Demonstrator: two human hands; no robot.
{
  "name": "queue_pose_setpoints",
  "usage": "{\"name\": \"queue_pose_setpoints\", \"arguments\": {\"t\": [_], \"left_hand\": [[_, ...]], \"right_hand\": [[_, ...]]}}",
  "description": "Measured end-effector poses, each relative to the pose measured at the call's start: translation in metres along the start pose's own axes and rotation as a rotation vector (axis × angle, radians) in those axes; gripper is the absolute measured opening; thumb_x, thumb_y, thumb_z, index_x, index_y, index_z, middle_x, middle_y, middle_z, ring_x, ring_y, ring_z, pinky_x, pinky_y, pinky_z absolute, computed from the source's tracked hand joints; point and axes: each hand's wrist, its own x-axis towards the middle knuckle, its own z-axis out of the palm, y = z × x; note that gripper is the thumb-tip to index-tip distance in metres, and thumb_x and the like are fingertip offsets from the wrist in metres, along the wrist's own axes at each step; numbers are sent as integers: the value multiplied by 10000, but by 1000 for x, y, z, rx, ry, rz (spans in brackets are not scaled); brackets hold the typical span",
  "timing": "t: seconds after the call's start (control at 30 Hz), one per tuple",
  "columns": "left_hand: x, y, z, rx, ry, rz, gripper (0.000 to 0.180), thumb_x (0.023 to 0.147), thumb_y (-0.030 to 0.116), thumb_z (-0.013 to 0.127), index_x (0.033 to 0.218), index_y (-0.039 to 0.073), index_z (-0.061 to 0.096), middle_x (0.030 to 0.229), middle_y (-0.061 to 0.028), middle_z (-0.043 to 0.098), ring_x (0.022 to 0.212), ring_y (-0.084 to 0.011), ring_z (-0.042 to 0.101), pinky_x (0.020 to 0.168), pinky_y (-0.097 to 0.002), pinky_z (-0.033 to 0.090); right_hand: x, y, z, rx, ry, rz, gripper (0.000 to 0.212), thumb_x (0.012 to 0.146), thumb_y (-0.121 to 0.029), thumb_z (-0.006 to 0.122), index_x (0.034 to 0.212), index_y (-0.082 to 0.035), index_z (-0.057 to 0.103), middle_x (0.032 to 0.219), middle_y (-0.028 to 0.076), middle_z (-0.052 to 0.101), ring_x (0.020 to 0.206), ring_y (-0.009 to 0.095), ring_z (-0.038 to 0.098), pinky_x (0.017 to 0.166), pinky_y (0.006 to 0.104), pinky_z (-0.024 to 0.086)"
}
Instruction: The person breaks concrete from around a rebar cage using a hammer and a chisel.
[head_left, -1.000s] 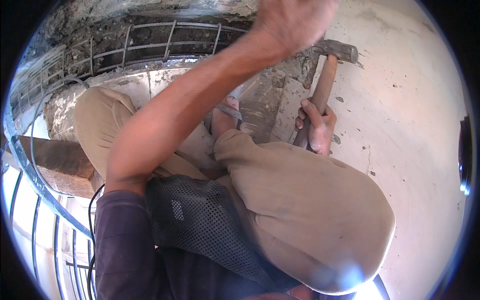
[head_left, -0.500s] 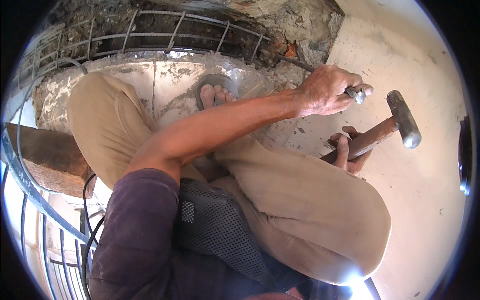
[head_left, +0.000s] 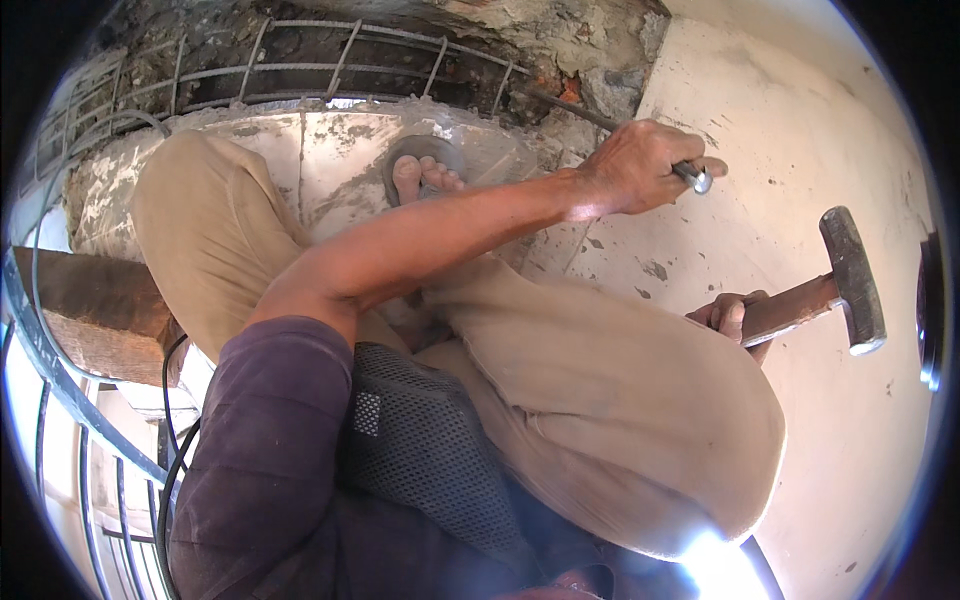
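Note:
My left hand (head_left: 640, 168) is wrapped round a steel chisel (head_left: 572, 107). Its bright struck end sticks out past my fingers, while the long shaft runs away to the broken masonry (head_left: 590, 65) at the back. Beyond my raised knee, my right hand (head_left: 733, 315) grips a hammer (head_left: 790, 312) by its wooden handle. The dark, heavy hammer head (head_left: 852, 280) is held to the right, apart from the chisel's end. Part of my right hand and the whole right forearm are hidden behind the trouser leg.
A cage of steel reinforcing bars (head_left: 345, 62) curves along the rubble at the back. My sandalled foot (head_left: 425, 175) rests on stained tiles (head_left: 345, 150). A thick wooden beam (head_left: 105, 310) lies at the left, near a metal railing (head_left: 85, 470) and a black cable (head_left: 168, 480). A pale surface (head_left: 830, 130) spans the right.
The hammer and my right hand have swung right and slightly down, away from the chisel. My left hand with the chisel sits slightly further left in view.

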Motion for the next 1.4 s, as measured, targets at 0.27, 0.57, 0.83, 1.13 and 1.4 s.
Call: {"name": "queue_pose_setpoints", "arguments": {"t": [0.27, 0.57, 0.83, 1.13, 1.4], "left_hand": [[21, 15, -20, -20, -20, -247, 456, 968, 336, 653, 709, -20, 532, 637, -211, 579, 540, -332, 528, 579, -467, 431], [11, -8, -17, -31, 100, -134, 367, 981, 323, 656, 803, 6, 603, 583, -142, 534, 534, -201, 480, 544, -439, 407], [12, 2, -17, 10, -25, -225, 255, 939, 198, 654, 809, -6, 575, 646, -187, 586, 571, -255, 522, 593, -455, 441], [11, -8, -17, -7, 11, -192, 160, 899, 143, 632, 839, 5, 577, 666, -179, 592, 597, -294, 589, 599, -455, 453], [10, -6, -13, 33, 43, -165, 163, 907, 162, 642, 888, 4, 606, 710, -210, 617, 657, -318, 629, 636, -458, 471]], "right_hand": [[95, 9, -75, -428, -969, 628, 235, 944, -210, 699, 838, -72, 542, 673, 8, 527, 548, 118, 527, 473, 302, 439], [-8, -22, 1, -525, -180, 227, 208, 862, -215, 729, 971, -63, 639, 842, 66, 673, 689, 165, 643, 606, 366, 540], [63, 0, -67, 638, -1147, 282, 352, 915, -310, 705, 1105, -21, 644, 900, 96, 684, 813, 203, 671, 735, 393, 552], [-25, -82, 14, -459, 37, 121, 353, 862, -317, 732, 1105, -80, 631, 860, 40, 627, 713, 123, 608, 658, 325, 522], [7, -34, -19, -196, -391, 41, 301, 837, -269, 753, 1026, -67, 633, 804, 34, 612, 685, 127, 587, 638, 326, 494]]}}
